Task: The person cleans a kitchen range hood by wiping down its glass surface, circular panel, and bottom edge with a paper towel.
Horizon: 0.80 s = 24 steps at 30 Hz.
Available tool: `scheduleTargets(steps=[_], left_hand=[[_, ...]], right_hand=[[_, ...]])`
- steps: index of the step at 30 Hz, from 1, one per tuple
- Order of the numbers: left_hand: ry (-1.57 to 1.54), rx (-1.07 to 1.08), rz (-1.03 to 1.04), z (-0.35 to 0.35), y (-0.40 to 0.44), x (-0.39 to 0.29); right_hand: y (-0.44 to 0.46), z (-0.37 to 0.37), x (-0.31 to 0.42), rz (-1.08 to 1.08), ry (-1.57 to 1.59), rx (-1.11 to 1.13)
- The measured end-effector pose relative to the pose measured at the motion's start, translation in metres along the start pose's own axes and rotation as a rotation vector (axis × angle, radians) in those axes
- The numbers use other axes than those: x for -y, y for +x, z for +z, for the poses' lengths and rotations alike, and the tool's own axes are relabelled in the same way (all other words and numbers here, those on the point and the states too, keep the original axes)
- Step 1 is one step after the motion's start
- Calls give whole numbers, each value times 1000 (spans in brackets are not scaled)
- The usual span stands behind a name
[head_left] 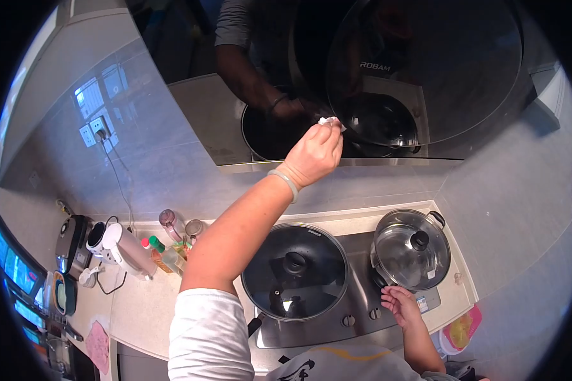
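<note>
My left hand (pixel 314 152) is raised with its fingers closed on a crumpled white tissue (pixel 330 121), held against the glossy black range hood panel (pixel 267 63). The panel mirrors the arm and the pots. A pale bangle circles my left wrist. Low at the right, my right hand (pixel 400 303) has its fingers partly bent beside the glass-lidded pot (pixel 403 257) on the stove (pixel 362 298); whether it touches the pot's handle cannot be told. Left of that pot sits a wide black pan with a dark glass lid (pixel 273 273).
Along the left counter stand a pink kettle (pixel 127 251), bottles (pixel 168 257), a rice cooker (pixel 75 241) and a pink cloth (pixel 98 346). A cord hangs from the wall socket (pixel 98 127). A container with a pink rim (pixel 463 331) is at the lower right.
</note>
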<state>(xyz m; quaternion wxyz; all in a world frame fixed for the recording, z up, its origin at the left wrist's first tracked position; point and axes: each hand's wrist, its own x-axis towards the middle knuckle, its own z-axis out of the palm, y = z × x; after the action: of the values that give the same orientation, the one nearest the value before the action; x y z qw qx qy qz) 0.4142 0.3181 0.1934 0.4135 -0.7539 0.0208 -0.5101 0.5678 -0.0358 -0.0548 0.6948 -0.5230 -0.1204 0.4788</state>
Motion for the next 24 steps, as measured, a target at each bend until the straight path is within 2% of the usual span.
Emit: scheduleTargets(steps=[6, 9, 10, 13, 16, 18, 22, 24], left_hand=[[-206, 202, -130, 2, -13, -39], [-344, -27, -223, -33, -19, -43], [-341, -26, -301, -51, -20, -36], [-102, -309, -399, -85, -24, 17], [23, -443, -559, -109, -27, 71], [-22, -407, -574, -100, -35, 88], [21, -357, -545, -82, -51, 78], [-23, -255, -529, -75, -63, 61]], right_hand=[[-7, 4, 0, 5, -4, 25], [-9, 4, 3, -17, -16, 51], [-9, 3, 3, -15, -19, 54], [-7, -4, 2, -5, -28, 45], [-7, 0, 2, 18, -38, 37], [-6, 9, 0, 26, -68, 58], [-1, 26, -5, 30, -94, 115], [-2, 32, -5, 31, -100, 139]])
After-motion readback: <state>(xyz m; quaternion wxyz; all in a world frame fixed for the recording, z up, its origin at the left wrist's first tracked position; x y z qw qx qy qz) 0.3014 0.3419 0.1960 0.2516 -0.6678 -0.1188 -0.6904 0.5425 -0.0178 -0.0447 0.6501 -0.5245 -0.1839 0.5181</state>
